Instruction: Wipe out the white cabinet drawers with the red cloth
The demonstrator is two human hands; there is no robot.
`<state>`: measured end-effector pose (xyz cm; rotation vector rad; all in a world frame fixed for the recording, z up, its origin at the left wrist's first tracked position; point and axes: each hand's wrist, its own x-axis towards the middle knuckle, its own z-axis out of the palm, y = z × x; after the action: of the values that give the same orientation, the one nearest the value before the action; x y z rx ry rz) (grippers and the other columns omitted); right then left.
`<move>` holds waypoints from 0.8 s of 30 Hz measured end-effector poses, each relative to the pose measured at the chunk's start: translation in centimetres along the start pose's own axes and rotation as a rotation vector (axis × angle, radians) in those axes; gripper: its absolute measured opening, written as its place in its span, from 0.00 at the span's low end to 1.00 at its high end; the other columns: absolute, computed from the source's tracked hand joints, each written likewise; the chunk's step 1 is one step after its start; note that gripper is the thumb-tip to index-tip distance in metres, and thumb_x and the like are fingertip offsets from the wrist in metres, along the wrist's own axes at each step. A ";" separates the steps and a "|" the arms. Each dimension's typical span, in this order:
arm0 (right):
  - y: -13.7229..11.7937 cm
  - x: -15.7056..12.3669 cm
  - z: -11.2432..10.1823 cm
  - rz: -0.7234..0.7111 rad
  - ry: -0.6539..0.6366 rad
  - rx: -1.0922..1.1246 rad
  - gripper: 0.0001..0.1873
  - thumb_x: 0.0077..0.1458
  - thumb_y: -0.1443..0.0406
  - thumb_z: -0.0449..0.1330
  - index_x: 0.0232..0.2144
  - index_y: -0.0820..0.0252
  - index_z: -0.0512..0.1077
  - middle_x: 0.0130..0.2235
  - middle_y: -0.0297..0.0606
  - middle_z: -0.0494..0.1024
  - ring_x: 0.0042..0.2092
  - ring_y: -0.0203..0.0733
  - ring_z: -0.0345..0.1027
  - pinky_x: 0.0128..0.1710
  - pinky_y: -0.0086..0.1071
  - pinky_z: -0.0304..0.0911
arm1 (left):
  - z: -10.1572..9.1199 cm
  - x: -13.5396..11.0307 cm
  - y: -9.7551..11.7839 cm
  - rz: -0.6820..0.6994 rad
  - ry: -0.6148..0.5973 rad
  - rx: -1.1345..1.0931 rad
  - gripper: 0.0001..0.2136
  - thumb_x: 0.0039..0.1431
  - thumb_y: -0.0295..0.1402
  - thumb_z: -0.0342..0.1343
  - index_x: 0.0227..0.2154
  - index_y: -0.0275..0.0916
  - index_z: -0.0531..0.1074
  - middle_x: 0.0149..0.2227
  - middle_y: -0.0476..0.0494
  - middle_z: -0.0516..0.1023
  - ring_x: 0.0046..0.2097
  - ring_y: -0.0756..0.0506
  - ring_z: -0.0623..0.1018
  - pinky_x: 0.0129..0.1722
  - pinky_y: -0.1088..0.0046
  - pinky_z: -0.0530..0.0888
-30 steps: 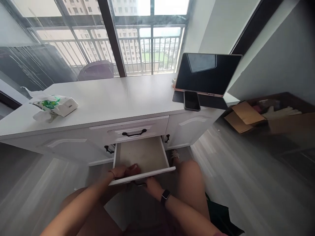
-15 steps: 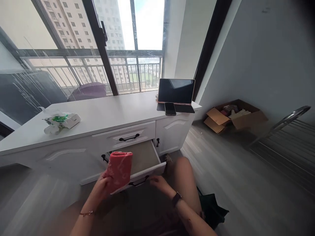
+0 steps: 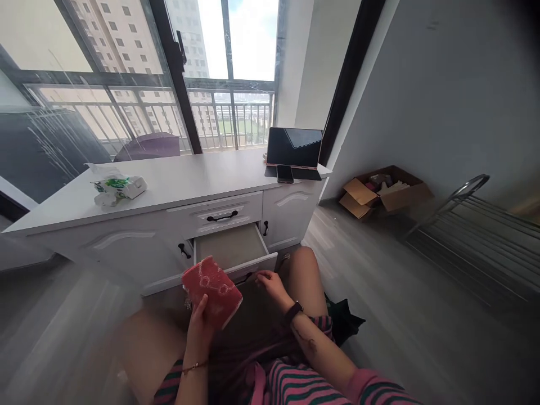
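Observation:
My left hand (image 3: 202, 320) grips a folded red towel (image 3: 213, 289) with a pale pattern, thumb on top and the other fingers hidden beneath it. The towel is tilted in front of an open, bare-bottomed drawer (image 3: 230, 246) of the white cabinet. My right hand (image 3: 272, 284) is beside the drawer's dark handle (image 3: 243, 278), fingers loosely bent and apart, with nothing visible in them. Whether a fingertip touches the drawer front, I cannot tell.
On the white cabinet top (image 3: 202, 174) are a tissue pack (image 3: 120, 188), a tablet on a stand (image 3: 294, 147) and a phone (image 3: 285, 174). A filled cardboard box (image 3: 383, 191) and a metal rack (image 3: 472, 197) stand on the floor at right.
My left hand has turned the red towel from upright to a flatter tilt, closer to my lap. My right hand stays near the drawer handle. The view has shifted slightly.

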<state>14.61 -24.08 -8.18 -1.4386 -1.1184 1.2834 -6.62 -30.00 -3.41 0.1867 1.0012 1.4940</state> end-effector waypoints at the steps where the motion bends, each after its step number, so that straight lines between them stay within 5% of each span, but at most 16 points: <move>1: -0.1 -0.2 -0.3 -0.008 0.013 -0.035 0.16 0.50 0.58 0.56 0.35 0.65 0.75 0.30 0.42 0.78 0.31 0.41 0.72 0.32 0.33 0.67 | 0.1 -0.1 0.4 0.015 0.013 -0.018 0.14 0.53 0.28 0.57 0.44 0.43 0.74 0.39 0.47 0.81 0.40 0.46 0.80 0.40 0.69 0.77; 6: -1.5 0.4 -2.5 -0.078 0.103 -0.316 0.15 0.54 0.66 0.52 0.42 0.63 0.73 0.40 0.44 0.78 0.38 0.42 0.73 0.40 0.35 0.68 | 0.6 -0.8 1.6 0.141 0.110 -0.106 0.12 0.57 0.26 0.55 0.43 0.42 0.75 0.38 0.48 0.82 0.35 0.51 0.79 0.39 0.74 0.76; 11: -3.7 3.4 -5.5 -0.194 0.074 -0.688 0.23 0.53 0.73 0.54 0.52 0.62 0.69 0.54 0.48 0.71 0.56 0.46 0.63 0.57 0.37 0.55 | 0.2 -0.5 1.9 0.274 0.201 -0.112 0.15 0.55 0.25 0.57 0.44 0.45 0.75 0.42 0.49 0.80 0.38 0.52 0.78 0.42 0.74 0.74; 17: -4.1 6.6 -7.1 -0.219 -0.178 -1.022 0.17 0.53 0.70 0.61 0.46 0.55 0.75 0.50 0.42 0.76 0.52 0.47 0.67 0.53 0.33 0.58 | 0.0 0.1 1.9 0.381 0.305 -0.040 0.15 0.51 0.25 0.61 0.43 0.43 0.75 0.44 0.47 0.79 0.45 0.50 0.77 0.49 0.70 0.72; 24: -3.9 8.3 -7.2 -0.219 -0.195 -1.173 0.16 0.60 0.57 0.55 0.47 0.52 0.76 0.42 0.45 0.80 0.46 0.49 0.72 0.46 0.34 0.61 | 0.2 1.1 0.8 0.393 0.399 -0.043 0.14 0.52 0.26 0.59 0.43 0.42 0.74 0.42 0.48 0.79 0.43 0.50 0.77 0.50 0.67 0.72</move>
<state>22.03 -15.50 -5.50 -1.9003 -2.2943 0.5609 -7.29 -28.81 -3.21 0.0544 1.3008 1.9601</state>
